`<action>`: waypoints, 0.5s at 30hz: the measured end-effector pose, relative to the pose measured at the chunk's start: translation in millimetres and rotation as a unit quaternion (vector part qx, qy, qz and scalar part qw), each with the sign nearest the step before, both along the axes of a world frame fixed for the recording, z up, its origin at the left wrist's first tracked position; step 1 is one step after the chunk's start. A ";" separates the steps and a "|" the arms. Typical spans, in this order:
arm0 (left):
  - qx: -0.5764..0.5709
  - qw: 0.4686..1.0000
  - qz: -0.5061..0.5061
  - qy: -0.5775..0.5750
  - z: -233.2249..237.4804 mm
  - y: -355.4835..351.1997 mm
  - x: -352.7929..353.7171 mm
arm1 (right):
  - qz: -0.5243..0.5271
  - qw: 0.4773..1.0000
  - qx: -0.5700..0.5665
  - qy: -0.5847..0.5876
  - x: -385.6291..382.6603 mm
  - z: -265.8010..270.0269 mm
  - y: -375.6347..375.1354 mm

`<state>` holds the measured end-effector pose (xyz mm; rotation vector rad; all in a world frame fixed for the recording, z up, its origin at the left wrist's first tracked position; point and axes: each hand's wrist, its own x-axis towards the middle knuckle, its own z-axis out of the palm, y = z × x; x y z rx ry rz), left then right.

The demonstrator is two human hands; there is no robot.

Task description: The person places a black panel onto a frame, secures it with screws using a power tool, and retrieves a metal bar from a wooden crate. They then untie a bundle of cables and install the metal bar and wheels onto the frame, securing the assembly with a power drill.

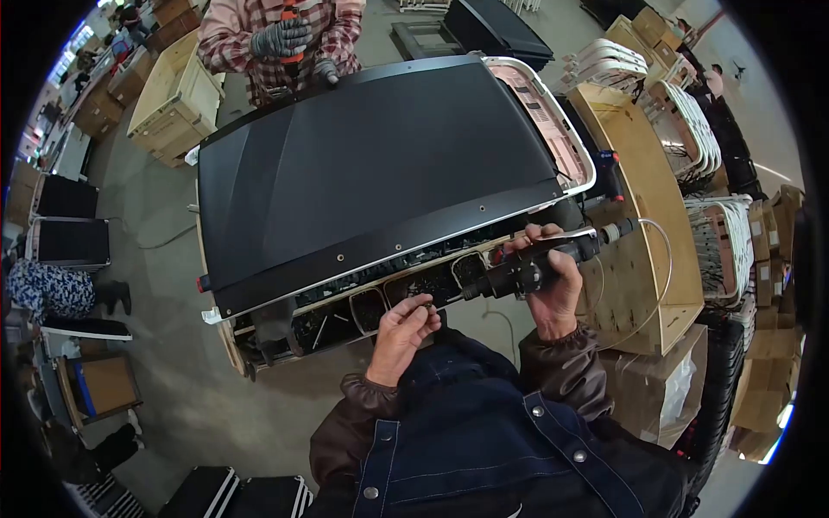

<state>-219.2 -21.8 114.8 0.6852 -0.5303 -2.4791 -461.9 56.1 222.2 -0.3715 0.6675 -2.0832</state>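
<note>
My right hand (557, 289) is wrapped around a black air screwdriver (518, 274) with a hose at its back end. The tool lies almost level, its bit pointing left toward my left hand (404, 337). Between thumb and forefinger, my left hand pinches a small screw (428, 305) close to the bit's tip; the fingers cover most of it. Beyond both hands a large black panel (371, 164) rests on the workbench, with screw heads or holes along its near edge. Below that edge sits a row of dark bins (419, 285) with small loose parts.
Across the panel stands a co-worker in gloves, one gloved hand (281, 39) on an orange-and-black tool. A white frame (580, 147) sticks out at the panel's right end. To the right is a wooden crate (661, 250); another crate (177, 104) stands back left. The hose (667, 259) loops at right.
</note>
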 end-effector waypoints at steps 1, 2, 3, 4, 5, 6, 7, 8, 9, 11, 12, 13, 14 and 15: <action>-0.002 1.000 -0.004 0.028 3.5 3.3 -8.9 | -0.003 1.000 -0.003 -0.006 -2.9 1.8 -1.0; 0.001 0.999 -0.003 0.048 4.8 5.6 -15.4 | -0.006 1.000 0.001 -0.021 -4.0 3.2 -1.3; -0.001 0.999 -0.004 0.044 8.2 6.9 -23.5 | -0.007 0.999 0.008 -0.037 -9.4 3.9 -1.2; 0.011 0.998 -0.004 0.057 11.5 8.9 -31.0 | -0.008 0.999 0.007 -0.041 -15.7 2.1 0.4; 0.022 0.997 -0.003 0.071 13.9 10.3 -38.2 | -0.011 0.999 0.008 -0.053 -21.6 -1.3 1.4; 0.021 0.997 -0.003 0.068 16.9 11.9 -47.3 | -0.014 0.998 0.010 -0.064 -29.4 -4.1 2.1; 0.022 0.997 -0.004 0.068 19.8 14.5 -56.0 | -0.013 0.998 0.010 -0.068 -36.9 -8.0 4.0; 0.022 0.997 -0.007 0.068 21.8 16.6 -64.2 | -0.017 0.997 0.021 -0.068 -44.4 -12.6 5.7; 0.022 0.998 -0.007 0.064 23.7 17.9 -72.6 | -0.020 0.997 0.032 -0.068 -51.7 -14.9 7.2; 0.023 0.999 0.007 0.028 25.6 21.5 -86.8 | -0.013 0.996 0.045 -0.079 -63.8 -16.5 10.3; 0.022 0.999 0.007 0.026 26.0 22.2 -93.6 | -0.007 0.995 0.056 -0.086 -69.9 -17.3 9.9; 0.023 0.999 0.021 0.015 26.8 24.0 -100.4 | -0.006 0.995 0.056 -0.087 -76.0 -19.2 10.2; 0.025 0.999 0.035 0.003 28.1 26.4 -106.4 | -0.018 0.994 0.068 -0.088 -80.7 -22.6 11.0; 0.026 0.999 0.037 0.002 32.5 27.7 -114.1 | -0.029 0.993 0.079 -0.088 -85.9 -25.2 10.3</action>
